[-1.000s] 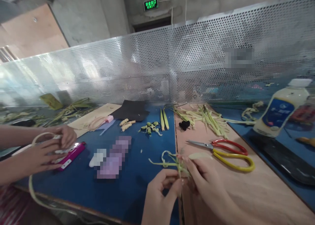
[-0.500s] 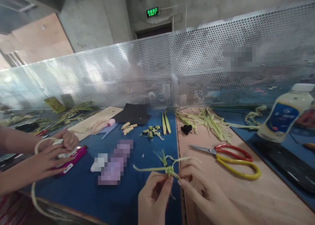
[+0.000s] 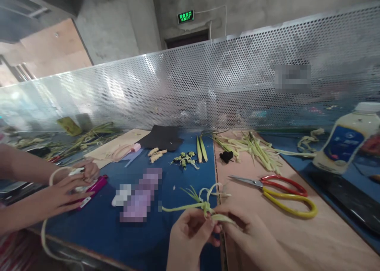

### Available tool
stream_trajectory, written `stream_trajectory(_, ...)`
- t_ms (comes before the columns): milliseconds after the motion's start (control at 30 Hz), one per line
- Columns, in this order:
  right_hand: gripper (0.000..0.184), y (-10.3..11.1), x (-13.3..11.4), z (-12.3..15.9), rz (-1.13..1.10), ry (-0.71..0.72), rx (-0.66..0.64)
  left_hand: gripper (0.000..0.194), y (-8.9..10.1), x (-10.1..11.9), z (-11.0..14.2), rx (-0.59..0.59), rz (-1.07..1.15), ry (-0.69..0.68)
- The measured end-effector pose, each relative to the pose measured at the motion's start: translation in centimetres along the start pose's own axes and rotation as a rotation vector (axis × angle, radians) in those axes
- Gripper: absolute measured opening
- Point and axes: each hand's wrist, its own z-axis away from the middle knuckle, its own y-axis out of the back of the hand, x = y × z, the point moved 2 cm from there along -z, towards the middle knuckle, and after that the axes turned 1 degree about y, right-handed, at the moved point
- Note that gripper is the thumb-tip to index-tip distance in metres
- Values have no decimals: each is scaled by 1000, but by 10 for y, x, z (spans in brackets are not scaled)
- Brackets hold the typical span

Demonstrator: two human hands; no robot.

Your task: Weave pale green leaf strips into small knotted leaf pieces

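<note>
Low in the middle of the view, my left hand [image 3: 190,239] and my right hand [image 3: 252,239] both pinch a knotted bundle of thin green leaf strips [image 3: 203,203]. Loose strip ends curl up and stick out to the left of the knot. Both hands hover above the seam where the blue table top [image 3: 148,231] meets a tan board [image 3: 297,239]. Scissors with one red and one yellow handle [image 3: 279,194] lie on the board, just right of my hands.
A co-worker's two hands [image 3: 68,188] at the left hold a pale strip above a pink object [image 3: 92,188]. Green strips [image 3: 252,146], small woven pieces [image 3: 184,159], a black sheet [image 3: 162,138] and a white bottle [image 3: 346,144] lie further back, before a perforated metal screen [image 3: 208,85].
The knotted strips turned in my fingers and their long tail now points left. My hands sank slightly lower in view. The co-worker's hands shifted a little to the right.
</note>
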Motion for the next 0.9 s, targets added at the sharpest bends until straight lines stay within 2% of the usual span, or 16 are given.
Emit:
stream_trajectory(200,22,1,-8,4,5,16,-32,30,5,-3,-2,43,-44,-61)
stream_trajectory(333,24,0,-4,4,29,-32,-6,28,4,-3,-2,52,-92,-140)
stream_trajectory(433,22,-1,-2,2,37,-41,-15,27,3,-2,-1,44,-111,-144)
stream_trajectory(567,19,-3,-5,2,29,-10,-48,27,6,-2,-2,62,-145,-135)
stream_trajectory(767,22,-1,-4,3,137,31,-8,25,8,-2,-2,99,-218,-174)
stream_trajectory(900,18,-1,3,3,206,110,-9,26,10,-3,-3,108,-211,-185)
